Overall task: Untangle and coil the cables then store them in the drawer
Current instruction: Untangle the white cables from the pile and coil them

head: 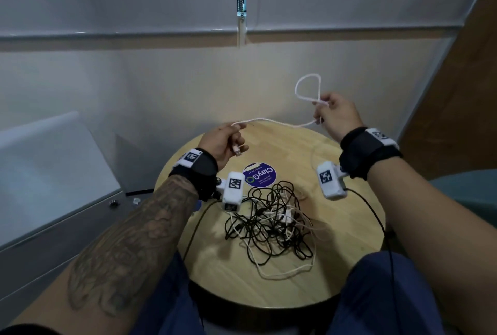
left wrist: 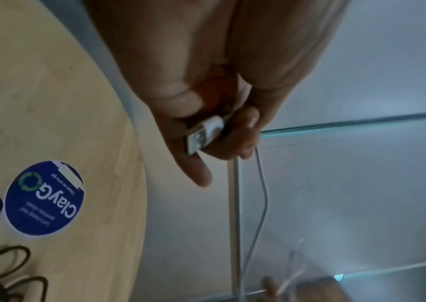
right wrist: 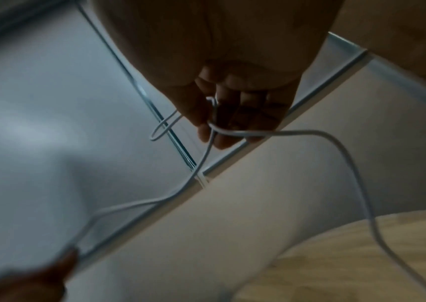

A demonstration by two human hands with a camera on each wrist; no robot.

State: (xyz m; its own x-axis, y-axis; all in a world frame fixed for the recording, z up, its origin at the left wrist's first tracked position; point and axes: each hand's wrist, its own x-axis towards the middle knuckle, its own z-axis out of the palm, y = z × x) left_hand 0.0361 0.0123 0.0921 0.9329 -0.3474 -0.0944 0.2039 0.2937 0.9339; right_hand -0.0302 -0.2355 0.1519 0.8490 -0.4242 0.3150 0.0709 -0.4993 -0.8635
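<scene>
A white cable (head: 271, 121) stretches in the air between my two hands above the far edge of the round wooden table (head: 347, 216). My left hand (head: 228, 142) grips its end, with the white USB plug (left wrist: 202, 132) sticking out between the curled fingers. My right hand (head: 329, 110) is raised higher and pinches the cable (right wrist: 317, 132) where a small loop (head: 308, 87) stands up above the fingers. A tangled heap of black and white cables (head: 271, 219) lies on the table, below and between the hands.
A round blue ClayGo sticker (head: 259, 175) is on the table beyond the heap. A grey cabinet (head: 53, 173) stands at the left. A pale wall with a rail runs behind the table; a wooden panel (head: 457, 92) rises at the right.
</scene>
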